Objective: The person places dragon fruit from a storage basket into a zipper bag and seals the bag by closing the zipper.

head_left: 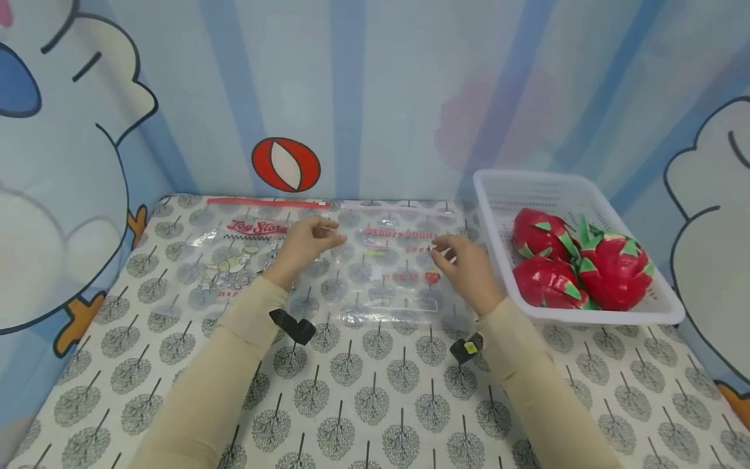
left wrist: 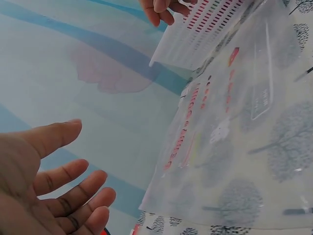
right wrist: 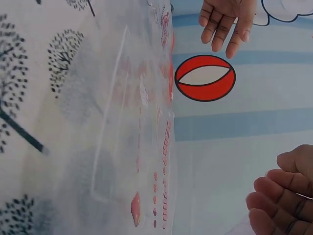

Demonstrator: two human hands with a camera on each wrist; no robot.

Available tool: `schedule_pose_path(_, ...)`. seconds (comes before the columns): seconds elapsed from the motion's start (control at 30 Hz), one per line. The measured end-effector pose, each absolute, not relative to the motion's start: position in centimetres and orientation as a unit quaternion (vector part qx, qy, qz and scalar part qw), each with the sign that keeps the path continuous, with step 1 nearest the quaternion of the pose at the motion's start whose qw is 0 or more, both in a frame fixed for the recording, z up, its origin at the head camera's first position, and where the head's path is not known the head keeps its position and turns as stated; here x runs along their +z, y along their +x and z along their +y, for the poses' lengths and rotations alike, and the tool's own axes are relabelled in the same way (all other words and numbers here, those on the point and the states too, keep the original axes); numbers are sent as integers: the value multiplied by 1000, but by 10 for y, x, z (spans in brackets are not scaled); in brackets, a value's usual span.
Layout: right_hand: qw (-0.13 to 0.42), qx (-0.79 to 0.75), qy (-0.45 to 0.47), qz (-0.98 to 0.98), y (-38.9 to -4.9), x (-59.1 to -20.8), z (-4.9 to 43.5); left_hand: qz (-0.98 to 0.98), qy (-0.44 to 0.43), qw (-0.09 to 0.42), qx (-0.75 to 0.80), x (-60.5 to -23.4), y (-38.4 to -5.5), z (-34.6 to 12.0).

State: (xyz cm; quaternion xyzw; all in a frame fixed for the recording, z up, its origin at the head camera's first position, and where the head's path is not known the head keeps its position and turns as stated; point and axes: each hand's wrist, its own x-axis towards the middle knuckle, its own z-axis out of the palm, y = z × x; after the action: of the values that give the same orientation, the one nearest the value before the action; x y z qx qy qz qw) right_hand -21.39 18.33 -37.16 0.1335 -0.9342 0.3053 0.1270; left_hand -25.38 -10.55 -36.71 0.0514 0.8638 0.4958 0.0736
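Note:
Two clear zip bags lie flat side by side on the table. The left zip bag [head_left: 240, 260] has a red slider strip and red lettering with cartoon figures; the right zip bag [head_left: 389, 286] has a pale strip and pink lettering. My left hand [head_left: 301, 247] hovers over the inner side of the left bag, fingers loosely bent and holding nothing. Above the right edge of the other bag is my right hand [head_left: 465, 267], its fingers gently curved around nothing. In the left wrist view the left palm [left wrist: 54, 181] shows relaxed, spread fingers.
A white plastic basket [head_left: 586, 317] stands at the right, holding several red dragon fruits [head_left: 618, 270] with green tips. The tablecloth [head_left: 357, 404] has a tree print. Behind the table hangs a blue striped curtain [head_left: 398, 98] with cartoon figures.

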Motion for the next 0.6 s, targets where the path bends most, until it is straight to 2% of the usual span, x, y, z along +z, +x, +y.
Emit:
schedule_pose_path(0.17,146,288,119,-939,-228,-367,182,864,50,71,495,-362,-268,-104)
schedule_pose_path(0.6,135,291,63,-945,-257,-370,186,873,6,96,479,-366,-289,-100)
